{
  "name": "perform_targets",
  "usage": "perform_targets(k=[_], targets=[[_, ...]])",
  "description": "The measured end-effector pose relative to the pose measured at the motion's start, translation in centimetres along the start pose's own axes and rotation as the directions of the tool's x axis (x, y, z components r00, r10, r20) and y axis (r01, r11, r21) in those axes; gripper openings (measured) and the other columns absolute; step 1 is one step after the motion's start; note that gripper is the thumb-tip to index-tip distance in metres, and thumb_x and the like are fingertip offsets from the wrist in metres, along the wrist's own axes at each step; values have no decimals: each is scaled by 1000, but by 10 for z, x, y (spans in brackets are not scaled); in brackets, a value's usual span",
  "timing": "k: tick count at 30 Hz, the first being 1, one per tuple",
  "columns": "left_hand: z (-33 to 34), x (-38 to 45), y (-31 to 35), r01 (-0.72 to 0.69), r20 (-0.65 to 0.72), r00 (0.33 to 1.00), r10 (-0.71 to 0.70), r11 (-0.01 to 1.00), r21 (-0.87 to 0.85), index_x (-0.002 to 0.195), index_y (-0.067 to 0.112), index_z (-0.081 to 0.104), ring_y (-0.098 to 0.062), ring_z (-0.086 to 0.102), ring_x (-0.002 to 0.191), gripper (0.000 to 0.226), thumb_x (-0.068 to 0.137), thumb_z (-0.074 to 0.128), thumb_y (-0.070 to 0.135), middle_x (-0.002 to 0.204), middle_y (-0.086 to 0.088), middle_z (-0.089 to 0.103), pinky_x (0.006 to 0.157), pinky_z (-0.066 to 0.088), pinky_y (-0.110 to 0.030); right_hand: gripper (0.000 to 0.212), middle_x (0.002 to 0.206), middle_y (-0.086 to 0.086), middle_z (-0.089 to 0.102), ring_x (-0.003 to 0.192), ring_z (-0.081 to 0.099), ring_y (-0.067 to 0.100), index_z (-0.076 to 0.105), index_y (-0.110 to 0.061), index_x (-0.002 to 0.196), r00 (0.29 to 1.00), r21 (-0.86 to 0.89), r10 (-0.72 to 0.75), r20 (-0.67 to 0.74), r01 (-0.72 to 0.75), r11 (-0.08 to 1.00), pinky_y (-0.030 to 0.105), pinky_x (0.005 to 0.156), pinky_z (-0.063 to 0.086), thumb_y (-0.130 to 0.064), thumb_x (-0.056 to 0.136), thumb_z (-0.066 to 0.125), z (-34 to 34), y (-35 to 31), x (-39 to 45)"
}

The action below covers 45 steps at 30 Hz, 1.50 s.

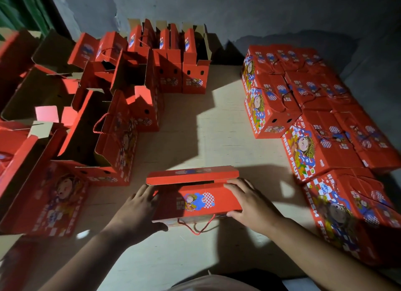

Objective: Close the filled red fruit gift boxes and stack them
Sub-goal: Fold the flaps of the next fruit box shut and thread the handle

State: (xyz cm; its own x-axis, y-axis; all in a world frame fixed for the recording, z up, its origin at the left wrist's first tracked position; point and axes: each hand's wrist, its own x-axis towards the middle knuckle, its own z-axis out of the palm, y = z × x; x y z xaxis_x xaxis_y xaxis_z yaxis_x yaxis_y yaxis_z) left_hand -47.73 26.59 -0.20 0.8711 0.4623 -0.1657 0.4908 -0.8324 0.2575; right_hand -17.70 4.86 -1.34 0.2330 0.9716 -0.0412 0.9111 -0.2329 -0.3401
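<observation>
pale floor (pixel 217 127), grey stained wall (pixel 238 12) behind. red box (pixel 195 195) near the floor's front edge, top flaps half shut. left grip (pixel 138 206) and right grip (pixel 249 201) press its ends, fingers spread flat. shut boxes (pixel 321 117) stacked right, open boxes (pixel 104 108) left.

Blotchy grey wall (pixel 238 12), pale floor (pixel 217 138)

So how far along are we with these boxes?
Done: a block of closed boxes stands on the right. In hand: the left hand and right hand press on the near box, whose top flaps aren't fully shut. Left: many open boxes on the left and behind.
</observation>
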Motion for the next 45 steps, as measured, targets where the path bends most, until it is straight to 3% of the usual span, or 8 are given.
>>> perform_targets(k=[12, 18, 25, 30, 35, 39, 42, 45], targets=[[9, 1, 2, 2, -109, 994, 1, 1000, 24, 145, 31, 46, -21, 55, 121, 94, 62, 81, 59, 130, 10, 59, 101, 48, -48, 84, 143, -20, 45, 136, 41, 7, 44, -37, 145, 1000, 2, -8, 26, 8, 1000, 24, 117, 35, -55, 73, 84, 2, 6, 5], [25, -13, 2, 24, -162, 987, -15, 998, 51, 148, 24, 54, -26, 56, 131, 71, 86, 60, 59, 141, 4, 62, 110, 46, -50, 80, 154, -19, 44, 139, 42, 11, 43, -34, 153, 1000, -50, 0, 12, 1, 999, 35, 118, 39, -58, 83, 74, 8, 8, -3], [53, -32, 5, 80, -157, 983, -97, 991, -111, 167, 29, 12, -10, 5, 161, 73, 106, 30, 65, 172, 12, 10, 127, 23, -43, 80, 173, -8, 15, 160, 13, 18, 12, -37, 167, 999, -113, 39, 35, -35, 993, 36, 129, 21, -69, 100, 41, 25, 8, -23], [40, -19, 2, 22, -369, 922, -119, 966, -259, 138, 26, 67, -20, 56, 132, 38, 101, 55, 27, 142, 8, 63, 100, 50, -34, 54, 164, -13, 35, 155, 27, 14, 48, -31, 156, 994, 131, 97, -56, -89, 987, 37, 123, 34, -51, 105, 47, 20, 4, -15], [40, -10, -5, 157, -419, 826, -377, 868, -472, 93, 29, 72, -11, 56, 94, 21, 85, 86, 16, 101, 19, 59, 78, 42, -22, 33, 147, -2, 56, 140, 49, 17, 77, -25, 124, 916, 261, 352, -194, -298, 918, 27, 111, 39, -32, 92, 79, 18, 1, -9], [36, -3, -4, 191, -409, 767, -494, 785, -590, 134, 26, 50, -19, 52, 121, 60, 84, 83, 27, 129, 12, 49, 94, 48, -34, 65, 146, 0, 55, 138, 49, 21, 54, -25, 139, 892, 247, 379, -245, -320, 915, 32, 109, 43, -31, 83, 86, 11, -7, 3], [31, 0, -7, 129, -375, 881, -288, 910, -393, 166, 31, 18, -15, 25, 154, 104, 85, 78, 5, 168, 7, 22, 118, 34, -36, 99, 169, -6, 27, 155, 27, 12, 21, -40, 164, 947, 217, 271, -173, -232, 948, 30, 120, 32, -29, 87, 82, 7, -9, 11], [34, 0, -7, 107, -265, 954, -142, 984, -142, 167, 34, 16, -15, 9, 161, 97, 91, 66, 1, 176, 6, 8, 121, 36, -42, 73, 174, -9, 16, 155, 27, 15, 37, -35, 161, 981, 98, 149, -123, -138, 986, 33, 121, 35, -32, 97, 72, 9, -8, 12]])
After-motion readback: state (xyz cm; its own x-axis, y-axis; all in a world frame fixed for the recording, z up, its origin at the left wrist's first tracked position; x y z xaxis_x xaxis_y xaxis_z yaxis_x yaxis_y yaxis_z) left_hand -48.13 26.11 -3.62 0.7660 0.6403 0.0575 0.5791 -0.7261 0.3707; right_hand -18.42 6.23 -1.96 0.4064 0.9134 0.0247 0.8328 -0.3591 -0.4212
